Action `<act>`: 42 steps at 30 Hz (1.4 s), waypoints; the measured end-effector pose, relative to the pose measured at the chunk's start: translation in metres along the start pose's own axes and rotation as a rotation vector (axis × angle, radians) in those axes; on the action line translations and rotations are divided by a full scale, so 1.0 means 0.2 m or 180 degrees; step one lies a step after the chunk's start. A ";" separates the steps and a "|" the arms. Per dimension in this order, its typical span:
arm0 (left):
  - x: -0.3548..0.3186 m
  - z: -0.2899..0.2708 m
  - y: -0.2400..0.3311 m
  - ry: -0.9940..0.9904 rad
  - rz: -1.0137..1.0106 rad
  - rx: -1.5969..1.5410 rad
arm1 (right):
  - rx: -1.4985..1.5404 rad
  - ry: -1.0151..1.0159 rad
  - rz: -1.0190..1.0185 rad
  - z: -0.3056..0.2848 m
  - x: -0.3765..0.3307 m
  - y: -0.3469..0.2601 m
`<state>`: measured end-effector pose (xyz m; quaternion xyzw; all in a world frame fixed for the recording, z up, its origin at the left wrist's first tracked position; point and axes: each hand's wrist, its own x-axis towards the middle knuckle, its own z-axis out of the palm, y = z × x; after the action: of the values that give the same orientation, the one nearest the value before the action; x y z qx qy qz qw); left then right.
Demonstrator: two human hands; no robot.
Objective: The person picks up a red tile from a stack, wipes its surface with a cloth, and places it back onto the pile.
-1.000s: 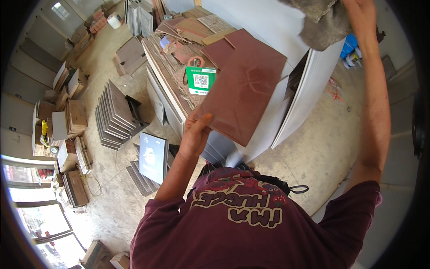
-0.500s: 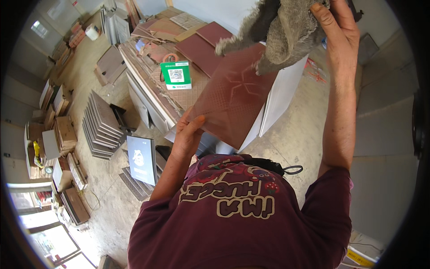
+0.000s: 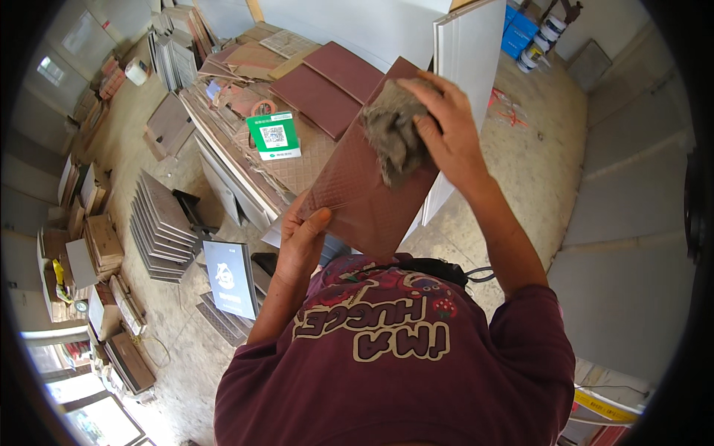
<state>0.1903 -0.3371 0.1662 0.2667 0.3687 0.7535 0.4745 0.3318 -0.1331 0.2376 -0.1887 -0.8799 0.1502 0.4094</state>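
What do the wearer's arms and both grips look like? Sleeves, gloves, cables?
Maroon short-sleeved T-shirt with pale-outlined lettering across the front. Forearms bare below the sleeves. Left grip and right grip ungloved. No watch, bracelet or cable visible.

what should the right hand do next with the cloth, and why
Probably slide the cloth down the tile toward the left hand. The right hand holds it over the tile's far half, the left hand grips the near left edge, and the near half lies uncovered.
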 end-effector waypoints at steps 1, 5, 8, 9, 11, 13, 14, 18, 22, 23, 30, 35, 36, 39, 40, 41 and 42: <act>0.00 -0.01 -0.01 0.0005 -0.0015 0.0027 | 0.0001 -0.0051 0.0019 0.01 -0.02 -0.03; 0.00 -0.01 -0.03 -0.0013 -0.0075 0.0135 | -0.0220 -0.0305 -0.0543 0.04 -0.12 -0.19; 0.00 0.00 -0.03 -0.0167 -0.0084 0.0222 | -0.0156 -0.0654 -0.0616 0.06 -0.16 -0.28; 0.00 0.00 -0.03 -0.0230 -0.0085 0.0256 | -0.0110 -0.0613 -0.0728 0.06 -0.15 -0.27; 0.00 -0.02 -0.02 -0.0412 -0.0124 0.0298 | -0.0021 -0.0528 -0.0951 0.07 -0.11 -0.22; 0.00 -0.01 -0.02 -0.0412 -0.0101 0.0331 | -0.0010 -0.0504 -0.1088 0.06 -0.06 -0.18; 0.00 0.01 -0.02 -0.0326 -0.0067 0.0352 | -0.0032 -0.0470 -0.1122 0.06 -0.03 -0.16; -0.01 0.00 -0.02 -0.0237 0.0063 0.0259 | -0.0423 -0.0215 -0.0993 0.04 0.12 -0.06; -0.01 0.00 0.00 -0.0133 0.0019 -0.0017 | -0.0988 0.0197 -0.0555 -0.02 0.22 0.09; -0.01 0.00 0.00 -0.0088 0.0029 -0.0063 | -0.1022 0.0317 -0.0446 -0.03 0.23 0.13; 0.01 -0.02 -0.02 0.0083 0.0051 -0.0313 | -0.1018 0.0247 -0.0329 -0.01 0.06 0.11; 0.04 -0.04 -0.04 0.0175 0.0154 -0.0405 | -0.0627 -0.0244 -0.0619 0.07 -0.11 -0.12; 0.04 -0.04 -0.04 0.0183 0.0180 -0.0407 | -0.0498 -0.0366 -0.0653 0.07 -0.14 -0.16; 0.06 -0.04 -0.04 0.0241 0.0187 -0.0382 | -0.0185 -0.0659 -0.0775 0.09 -0.21 -0.24; 0.06 -0.04 -0.05 0.0211 0.0199 -0.0400 | -0.0120 -0.0713 -0.0830 0.09 -0.22 -0.25; 0.06 -0.05 -0.05 0.0181 0.0212 -0.0418 | -0.0055 -0.0767 -0.0886 0.10 -0.23 -0.25; 0.06 -0.05 -0.05 0.0157 0.0232 -0.0439 | -0.0034 -0.0733 -0.0943 0.10 -0.23 -0.25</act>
<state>0.1830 -0.3254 0.1529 0.2280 0.3176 0.8002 0.4548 0.3333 -0.2001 0.2146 -0.0408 -0.9399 0.1043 0.3225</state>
